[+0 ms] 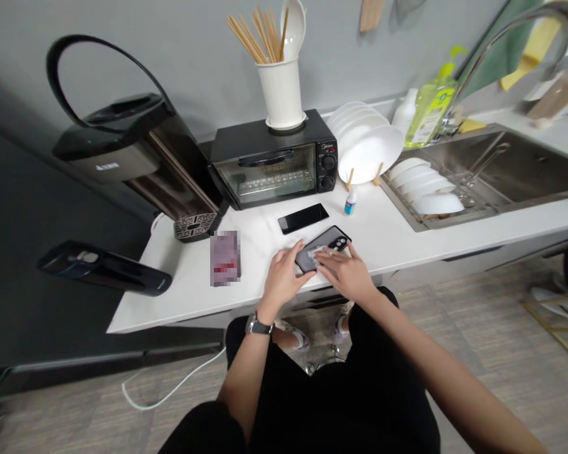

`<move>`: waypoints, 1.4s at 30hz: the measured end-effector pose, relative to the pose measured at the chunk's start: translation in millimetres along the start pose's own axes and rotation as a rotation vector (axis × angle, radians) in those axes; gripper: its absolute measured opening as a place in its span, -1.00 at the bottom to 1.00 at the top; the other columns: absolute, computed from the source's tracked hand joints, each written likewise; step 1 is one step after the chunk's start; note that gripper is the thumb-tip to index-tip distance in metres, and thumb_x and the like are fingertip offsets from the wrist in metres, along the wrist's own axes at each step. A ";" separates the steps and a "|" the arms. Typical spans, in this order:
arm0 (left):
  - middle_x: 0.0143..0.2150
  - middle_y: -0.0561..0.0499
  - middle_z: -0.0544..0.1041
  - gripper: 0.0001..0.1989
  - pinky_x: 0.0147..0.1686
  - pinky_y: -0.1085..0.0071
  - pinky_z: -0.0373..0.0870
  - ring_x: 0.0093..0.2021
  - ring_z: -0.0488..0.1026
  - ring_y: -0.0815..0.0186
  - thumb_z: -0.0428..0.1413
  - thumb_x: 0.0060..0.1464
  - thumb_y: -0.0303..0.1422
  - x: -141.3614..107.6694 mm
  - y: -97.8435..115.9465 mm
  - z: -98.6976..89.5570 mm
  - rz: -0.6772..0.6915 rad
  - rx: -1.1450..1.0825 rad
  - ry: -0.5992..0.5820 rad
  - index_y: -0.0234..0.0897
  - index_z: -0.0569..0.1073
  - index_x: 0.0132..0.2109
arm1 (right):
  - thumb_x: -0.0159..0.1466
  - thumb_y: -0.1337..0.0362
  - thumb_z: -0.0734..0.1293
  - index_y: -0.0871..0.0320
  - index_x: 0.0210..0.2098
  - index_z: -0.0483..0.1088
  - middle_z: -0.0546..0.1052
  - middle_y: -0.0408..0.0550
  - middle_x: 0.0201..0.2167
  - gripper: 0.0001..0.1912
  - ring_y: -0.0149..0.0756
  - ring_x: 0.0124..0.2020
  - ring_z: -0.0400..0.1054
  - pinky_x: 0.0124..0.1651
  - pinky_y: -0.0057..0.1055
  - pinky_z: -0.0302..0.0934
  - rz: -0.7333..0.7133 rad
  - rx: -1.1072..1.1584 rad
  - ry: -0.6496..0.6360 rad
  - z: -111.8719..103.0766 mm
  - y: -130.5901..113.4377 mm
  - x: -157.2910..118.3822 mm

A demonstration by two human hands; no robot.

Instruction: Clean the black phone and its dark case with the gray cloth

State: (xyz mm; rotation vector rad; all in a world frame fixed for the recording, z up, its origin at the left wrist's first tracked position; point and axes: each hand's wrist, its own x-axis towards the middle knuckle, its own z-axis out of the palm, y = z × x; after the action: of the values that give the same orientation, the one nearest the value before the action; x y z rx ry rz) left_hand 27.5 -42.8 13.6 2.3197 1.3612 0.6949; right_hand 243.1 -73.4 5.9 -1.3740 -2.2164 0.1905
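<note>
A phone case point(307, 258), dark-rimmed with a translucent grey back and camera holes at its right end, lies at the counter's front edge. My left hand point(283, 277) grips its left end between thumb and fingers. My right hand point(348, 271) presses a small crumpled white wipe point(316, 252) onto the case's surface. Just behind the case lies a black phone point(303, 218), screen up. A small white bottle with a blue label point(350, 202) stands to the right of that phone.
On the white counter point(260, 230), a pixelated purple packet point(226, 258) and a dark flask point(106, 268) are to the left. A water dispenser point(170, 164), toaster oven point(274, 164) and white plates point(369, 151) line the back. A sink point(525, 161) is at right.
</note>
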 end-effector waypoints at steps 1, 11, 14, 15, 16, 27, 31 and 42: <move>0.32 -0.07 0.44 -0.11 0.26 0.06 0.26 0.22 0.34 0.06 0.31 0.13 -0.23 1.4 1.2 0.3 0.014 -0.007 -0.006 -0.10 0.06 0.48 | 0.53 0.07 0.14 0.08 0.23 0.41 0.50 0.08 0.23 -0.57 -0.06 0.32 0.32 0.47 0.22 -0.28 0.027 -0.048 0.019 -4.3 12.0 1.6; 0.30 -0.13 0.45 -0.19 0.24 0.11 0.31 0.20 0.35 0.09 0.24 0.12 -0.41 3.8 -2.0 6.0 0.047 0.009 0.016 -0.21 0.15 0.46 | 0.52 0.08 0.13 0.14 0.25 0.41 0.49 0.14 0.23 -0.54 -0.05 0.34 0.28 0.43 0.18 -0.10 -0.085 -0.009 -0.022 15.5 -26.9 15.7; 0.30 -0.13 0.45 -0.18 0.25 0.11 0.30 0.22 0.35 0.09 0.27 0.13 -0.32 3.8 -0.6 5.9 0.046 0.010 0.026 -0.19 0.14 0.46 | 0.53 0.07 0.12 0.02 0.24 0.42 0.52 0.03 0.22 -0.57 -0.13 0.32 0.31 0.44 0.17 -0.13 -0.160 0.044 -0.062 -0.2 -4.8 3.7; 0.30 -0.12 0.45 -0.17 0.26 0.11 0.29 0.22 0.35 0.09 0.29 0.13 -0.26 4.2 0.5 5.7 0.043 0.007 0.035 -0.19 0.14 0.46 | 0.54 0.07 0.12 0.01 0.23 0.42 0.52 0.02 0.22 -0.58 -0.13 0.32 0.32 0.44 0.19 -0.15 -0.149 0.027 -0.060 -7.4 9.5 1.7; 0.30 -0.12 0.46 -0.16 0.26 0.10 0.29 0.22 0.35 0.08 0.30 0.13 -0.21 4.6 1.8 5.3 0.039 0.005 0.041 -0.18 0.14 0.46 | 0.54 0.07 0.12 0.01 0.23 0.42 0.52 0.02 0.22 -0.58 -0.12 0.31 0.33 0.44 0.21 -0.16 -0.125 -0.002 -0.050 -14.1 24.8 1.1; 0.34 -0.16 0.41 -0.18 0.25 0.07 0.31 0.22 0.37 0.06 0.28 0.16 -0.21 6.2 -3.9 2.8 0.068 -0.014 0.000 -0.16 0.13 0.47 | 0.49 0.03 0.19 0.15 0.25 0.41 0.48 0.13 0.24 -0.52 -0.05 0.34 0.29 0.44 0.13 -0.06 -0.222 0.023 -0.069 14.0 -7.2 25.3; 0.35 -0.14 0.39 -0.12 0.26 0.06 0.28 0.25 0.34 0.04 0.30 0.14 -0.16 6.9 -0.3 2.7 0.035 0.012 0.010 -0.13 0.09 0.48 | 0.51 0.03 0.16 0.08 0.26 0.40 0.49 0.06 0.24 -0.54 -0.09 0.33 0.30 0.46 0.14 -0.12 -0.264 0.044 -0.101 -3.0 17.4 15.5; 0.36 -0.13 0.39 -0.15 0.27 0.09 0.26 0.24 0.34 0.05 0.26 0.18 -0.19 12.6 -0.8 4.1 0.045 0.009 -0.036 -0.15 0.07 0.49 | 0.50 0.05 0.17 0.24 0.24 0.41 0.48 0.18 0.24 -0.51 0.02 0.34 0.28 0.43 0.11 -0.06 -0.192 -0.002 -0.013 11.7 4.5 23.7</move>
State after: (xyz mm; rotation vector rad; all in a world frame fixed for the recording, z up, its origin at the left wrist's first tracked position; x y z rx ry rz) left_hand 34.6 -31.5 12.7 2.3656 1.3024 0.6581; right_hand 232.6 -49.0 2.5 -1.1550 -2.3428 0.1289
